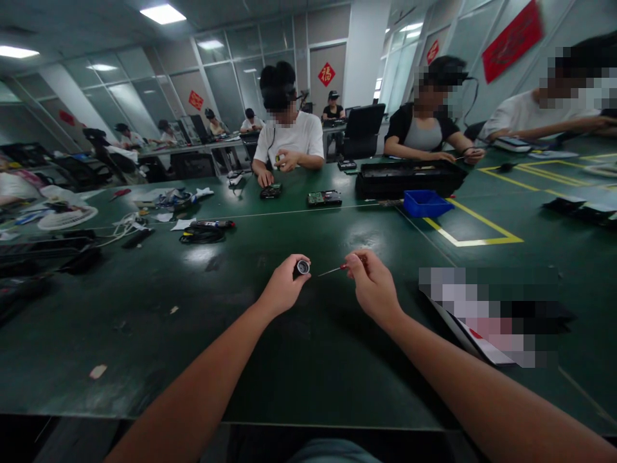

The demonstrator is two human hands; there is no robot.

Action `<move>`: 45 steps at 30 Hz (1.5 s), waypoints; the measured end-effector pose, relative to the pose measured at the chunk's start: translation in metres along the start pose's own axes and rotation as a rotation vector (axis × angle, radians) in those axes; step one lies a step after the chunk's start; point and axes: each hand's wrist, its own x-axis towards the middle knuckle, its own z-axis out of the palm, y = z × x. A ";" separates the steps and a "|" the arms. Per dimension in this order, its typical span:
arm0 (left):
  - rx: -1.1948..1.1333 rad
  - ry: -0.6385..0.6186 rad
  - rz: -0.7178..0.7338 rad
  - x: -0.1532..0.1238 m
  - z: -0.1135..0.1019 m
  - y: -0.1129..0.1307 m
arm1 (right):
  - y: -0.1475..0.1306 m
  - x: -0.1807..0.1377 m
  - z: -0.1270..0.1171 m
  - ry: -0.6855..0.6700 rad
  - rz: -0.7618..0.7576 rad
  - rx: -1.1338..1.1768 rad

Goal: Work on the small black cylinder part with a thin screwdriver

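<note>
My left hand is closed around a small dark cylindrical part, whose round open end with a pale rim faces me. My right hand grips a thin screwdriver by its red handle. The metal shaft points left toward the cylinder, and a short gap lies between its tip and the part. Both hands are above the green table, near its middle. Fingers hide most of the cylinder's body and much of the screwdriver's handle.
A blue bin stands beyond my right hand, by a long black casing. A coiled black cable lies to the left. Right of my forearm is a partly blurred flat object. Across the table a person handles small parts.
</note>
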 end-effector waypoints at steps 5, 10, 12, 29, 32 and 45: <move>0.033 0.016 0.066 0.001 -0.005 -0.003 | -0.003 -0.002 0.001 0.037 -0.003 0.149; 0.035 0.006 0.044 0.002 -0.001 -0.003 | -0.003 -0.002 0.002 0.027 -0.008 0.148; 0.050 -0.036 0.076 0.001 0.000 -0.001 | -0.002 -0.002 0.002 0.018 -0.012 0.132; 0.075 -0.064 0.134 0.001 -0.001 0.001 | -0.002 0.000 0.002 0.030 -0.029 -0.009; 0.094 -0.057 0.142 0.001 -0.001 0.000 | -0.006 -0.001 -0.001 0.002 -0.004 -0.090; 0.183 -0.051 0.178 0.003 -0.004 -0.007 | -0.009 -0.002 -0.002 -0.120 -0.089 -0.119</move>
